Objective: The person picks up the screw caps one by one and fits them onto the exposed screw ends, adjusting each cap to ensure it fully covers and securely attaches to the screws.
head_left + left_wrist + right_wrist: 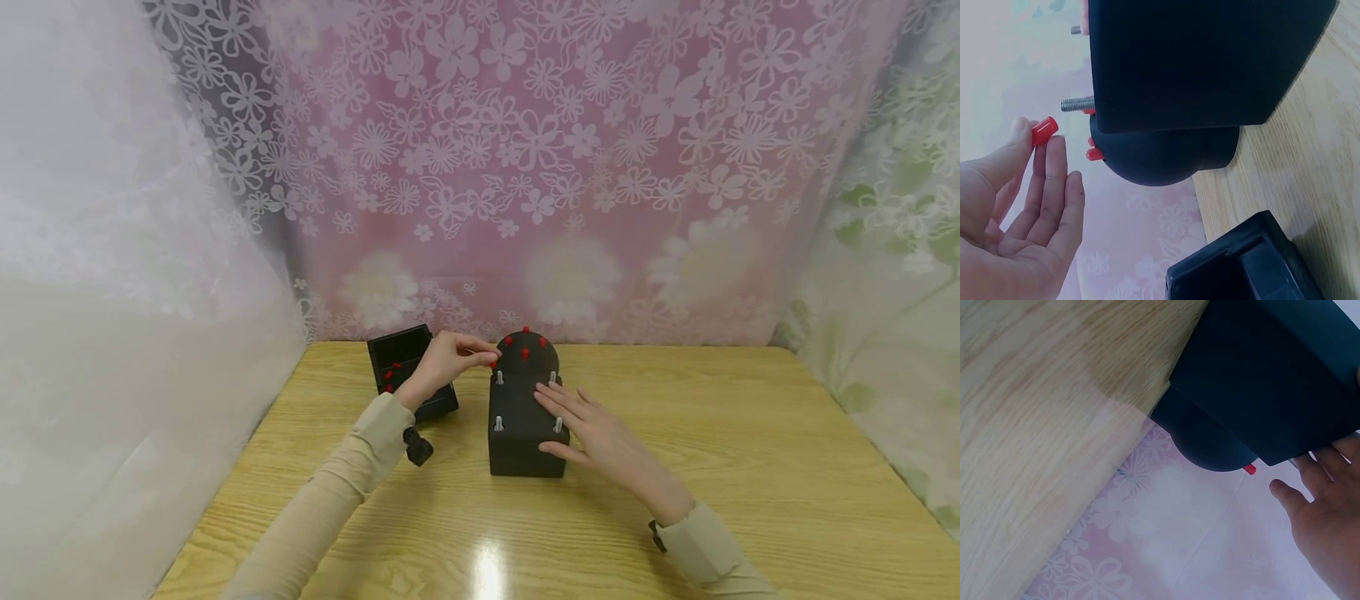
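My left hand pinches a small red cap between thumb and fingertips, at the left side of the black rounded piece. Several red caps stand on that piece. Joined in front of it in the head view is a black block, with several threaded metal studs upright near its top corners. My right hand has its fingers extended over the block's right edge, fingertips resting on the top between the right-hand studs. Under my left wrist, a black open box holds several loose red pieces.
The light wooden table extends to both sides of the black block. A pink floral curtain hangs behind its back edge, with pale sheets on the left and right. My left forearm passes in front of the open box.
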Demonstrator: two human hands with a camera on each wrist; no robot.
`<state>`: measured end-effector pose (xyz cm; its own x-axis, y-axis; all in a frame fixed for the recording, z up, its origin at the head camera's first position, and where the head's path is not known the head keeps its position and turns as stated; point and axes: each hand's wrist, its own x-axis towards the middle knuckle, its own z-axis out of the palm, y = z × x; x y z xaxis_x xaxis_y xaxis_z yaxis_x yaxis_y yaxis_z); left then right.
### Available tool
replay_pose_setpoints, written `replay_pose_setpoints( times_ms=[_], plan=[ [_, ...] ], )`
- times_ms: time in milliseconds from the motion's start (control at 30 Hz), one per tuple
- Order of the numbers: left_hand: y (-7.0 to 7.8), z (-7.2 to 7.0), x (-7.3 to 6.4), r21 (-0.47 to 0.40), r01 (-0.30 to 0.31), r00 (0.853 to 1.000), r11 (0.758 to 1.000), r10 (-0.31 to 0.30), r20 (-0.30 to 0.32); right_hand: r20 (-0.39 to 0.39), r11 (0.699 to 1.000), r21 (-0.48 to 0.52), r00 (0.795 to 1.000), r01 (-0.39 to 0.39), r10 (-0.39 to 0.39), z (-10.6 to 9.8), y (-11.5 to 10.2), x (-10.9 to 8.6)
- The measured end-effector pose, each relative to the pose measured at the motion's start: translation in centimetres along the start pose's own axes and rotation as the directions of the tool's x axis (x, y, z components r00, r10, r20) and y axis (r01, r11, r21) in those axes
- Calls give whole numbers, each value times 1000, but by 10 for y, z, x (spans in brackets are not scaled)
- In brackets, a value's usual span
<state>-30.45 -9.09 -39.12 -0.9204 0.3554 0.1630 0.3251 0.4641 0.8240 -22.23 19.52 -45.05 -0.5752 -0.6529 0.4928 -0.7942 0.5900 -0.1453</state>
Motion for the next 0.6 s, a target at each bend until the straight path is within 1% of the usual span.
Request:
replay_pose_setpoints(
  times_ms=[167,333,467,600],
  plan=[
    [2,3,1,32,6,1000,999,-6,17,15,1000,-1,1000,-14,14,0,0,0],
    [4,6,1,76,-1,1000,997,-1,20,4,1000,-17,1000,-1,1,1,0,1],
    [4,7,2,83,-3,1000,997,1,26,9,1000,-8,1000,-8,8,0,-1,1],
    [4,9,2,83,-22,999,996,19,40,20,1000,-2,1000,-19,19,-1,0,0]
  ],
)
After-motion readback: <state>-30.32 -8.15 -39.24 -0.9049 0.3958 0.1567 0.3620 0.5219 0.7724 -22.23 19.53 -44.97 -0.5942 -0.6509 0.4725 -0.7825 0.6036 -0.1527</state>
